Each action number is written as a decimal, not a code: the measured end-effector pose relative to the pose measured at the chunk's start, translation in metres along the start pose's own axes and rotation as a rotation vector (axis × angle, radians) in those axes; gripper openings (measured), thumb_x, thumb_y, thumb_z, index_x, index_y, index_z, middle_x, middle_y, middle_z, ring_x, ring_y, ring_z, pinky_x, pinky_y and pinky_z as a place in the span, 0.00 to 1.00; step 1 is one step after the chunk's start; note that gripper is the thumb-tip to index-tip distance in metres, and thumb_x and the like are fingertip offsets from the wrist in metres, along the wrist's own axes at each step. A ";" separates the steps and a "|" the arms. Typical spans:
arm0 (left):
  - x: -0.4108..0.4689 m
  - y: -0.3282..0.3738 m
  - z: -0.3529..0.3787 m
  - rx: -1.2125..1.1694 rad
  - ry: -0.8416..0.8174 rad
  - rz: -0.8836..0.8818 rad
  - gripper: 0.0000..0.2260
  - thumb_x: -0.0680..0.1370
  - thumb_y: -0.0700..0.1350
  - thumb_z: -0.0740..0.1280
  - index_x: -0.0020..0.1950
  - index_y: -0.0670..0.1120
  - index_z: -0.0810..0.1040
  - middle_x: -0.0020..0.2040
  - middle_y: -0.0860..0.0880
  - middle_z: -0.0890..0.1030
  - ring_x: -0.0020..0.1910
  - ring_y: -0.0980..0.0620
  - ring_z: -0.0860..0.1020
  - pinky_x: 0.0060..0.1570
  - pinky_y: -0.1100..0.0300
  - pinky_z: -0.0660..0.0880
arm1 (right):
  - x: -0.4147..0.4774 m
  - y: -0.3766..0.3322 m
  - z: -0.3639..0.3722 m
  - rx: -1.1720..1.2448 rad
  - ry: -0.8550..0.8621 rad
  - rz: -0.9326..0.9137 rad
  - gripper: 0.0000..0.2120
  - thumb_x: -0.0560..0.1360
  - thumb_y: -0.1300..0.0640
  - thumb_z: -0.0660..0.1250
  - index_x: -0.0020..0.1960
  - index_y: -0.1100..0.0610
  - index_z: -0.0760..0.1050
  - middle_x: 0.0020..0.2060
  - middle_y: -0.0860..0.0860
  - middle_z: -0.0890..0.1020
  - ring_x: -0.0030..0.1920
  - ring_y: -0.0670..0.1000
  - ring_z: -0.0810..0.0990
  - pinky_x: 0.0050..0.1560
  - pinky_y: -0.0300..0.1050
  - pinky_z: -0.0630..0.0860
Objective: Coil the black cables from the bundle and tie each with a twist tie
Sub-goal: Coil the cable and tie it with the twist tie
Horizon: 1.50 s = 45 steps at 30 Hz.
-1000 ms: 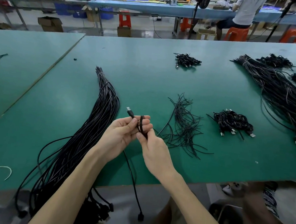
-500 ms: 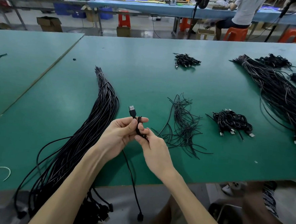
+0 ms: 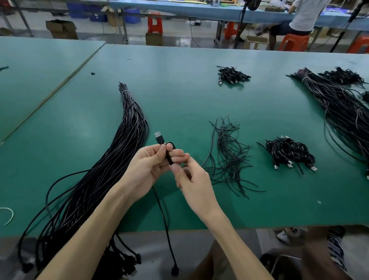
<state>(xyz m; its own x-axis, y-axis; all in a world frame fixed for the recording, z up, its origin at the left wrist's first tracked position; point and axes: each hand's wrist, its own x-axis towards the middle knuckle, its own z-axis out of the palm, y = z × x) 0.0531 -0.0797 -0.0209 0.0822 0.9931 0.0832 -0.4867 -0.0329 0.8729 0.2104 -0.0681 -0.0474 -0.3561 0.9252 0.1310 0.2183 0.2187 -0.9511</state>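
Note:
My left hand [image 3: 149, 165] pinches a black cable [image 3: 169, 155] just below its USB plug [image 3: 159, 137], which sticks up past my fingers. A small loop of the cable curls over my left fingertips. My right hand [image 3: 192, 179] grips the same cable right beside the left. The rest of the cable hangs off the table's front edge, ending in a small plug [image 3: 175, 271]. A long bundle of black cables [image 3: 112, 165] lies to the left. Loose black twist ties [image 3: 228, 156] are spread to the right of my hands.
A pile of coiled, tied cables [image 3: 289, 152] lies right of the ties, another small pile [image 3: 231, 74] farther back. A second long bundle [image 3: 351, 121] runs along the far right. The green table [image 3: 182, 96] ends near my wrists. A person sits at a distant bench.
The USB plug has risen higher above my left fingers and tilted back. Both hands have shifted slightly as the first small loop forms at my left fingertips.

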 end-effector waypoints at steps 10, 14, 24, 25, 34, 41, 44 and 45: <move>0.002 -0.001 -0.003 -0.076 0.057 -0.006 0.12 0.82 0.44 0.62 0.50 0.42 0.84 0.54 0.42 0.86 0.59 0.45 0.84 0.55 0.56 0.81 | -0.003 -0.004 -0.001 -0.005 0.039 -0.049 0.14 0.86 0.48 0.61 0.45 0.51 0.78 0.30 0.48 0.75 0.29 0.45 0.69 0.33 0.46 0.68; 0.007 0.000 -0.007 -0.239 0.186 0.044 0.10 0.81 0.42 0.63 0.56 0.37 0.78 0.53 0.43 0.86 0.57 0.47 0.85 0.55 0.57 0.81 | -0.003 -0.004 -0.001 -0.059 0.041 -0.034 0.13 0.86 0.54 0.60 0.47 0.52 0.81 0.35 0.46 0.78 0.28 0.44 0.72 0.35 0.40 0.72; 0.004 -0.003 -0.008 0.309 0.161 0.144 0.13 0.87 0.37 0.55 0.44 0.43 0.71 0.31 0.54 0.71 0.28 0.57 0.67 0.34 0.65 0.68 | -0.002 -0.007 -0.008 0.041 0.115 0.055 0.18 0.83 0.46 0.66 0.37 0.53 0.78 0.29 0.49 0.78 0.28 0.46 0.74 0.35 0.47 0.75; 0.004 -0.009 -0.007 0.498 0.161 0.176 0.13 0.87 0.37 0.55 0.44 0.42 0.72 0.31 0.54 0.72 0.30 0.56 0.69 0.34 0.65 0.69 | -0.001 -0.006 -0.008 0.040 0.119 0.066 0.18 0.84 0.48 0.65 0.38 0.54 0.79 0.29 0.48 0.79 0.28 0.46 0.74 0.35 0.47 0.76; -0.004 -0.019 0.003 1.582 0.048 0.553 0.11 0.72 0.27 0.67 0.49 0.40 0.79 0.43 0.48 0.83 0.42 0.48 0.81 0.42 0.56 0.79 | 0.001 -0.002 -0.004 -0.018 0.166 0.034 0.12 0.86 0.56 0.59 0.48 0.54 0.80 0.32 0.47 0.81 0.26 0.46 0.78 0.30 0.39 0.74; -0.005 -0.019 0.005 1.634 0.218 0.556 0.14 0.70 0.25 0.72 0.52 0.38 0.81 0.46 0.45 0.86 0.43 0.42 0.84 0.39 0.55 0.78 | 0.000 -0.001 -0.007 0.202 0.076 0.009 0.05 0.86 0.56 0.60 0.56 0.52 0.74 0.47 0.48 0.88 0.26 0.60 0.82 0.27 0.32 0.69; -0.005 -0.022 0.007 1.618 0.239 0.532 0.12 0.74 0.28 0.72 0.56 0.37 0.82 0.53 0.44 0.87 0.50 0.42 0.86 0.44 0.52 0.81 | 0.000 0.000 -0.006 0.217 0.039 0.012 0.04 0.86 0.56 0.61 0.52 0.53 0.71 0.46 0.49 0.88 0.28 0.60 0.82 0.27 0.30 0.68; -0.005 -0.023 0.007 1.601 0.247 0.519 0.12 0.75 0.29 0.72 0.57 0.37 0.82 0.55 0.44 0.86 0.52 0.42 0.86 0.47 0.52 0.81 | 0.000 -0.001 -0.007 0.231 0.029 0.008 0.05 0.86 0.56 0.61 0.50 0.54 0.71 0.46 0.50 0.88 0.28 0.60 0.82 0.27 0.30 0.68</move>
<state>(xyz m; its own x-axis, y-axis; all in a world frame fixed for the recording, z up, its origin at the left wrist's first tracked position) 0.0700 -0.0844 -0.0383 0.0061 0.8299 0.5579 0.8945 -0.2539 0.3680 0.2163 -0.0662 -0.0451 -0.3278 0.9360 0.1281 0.0059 0.1376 -0.9905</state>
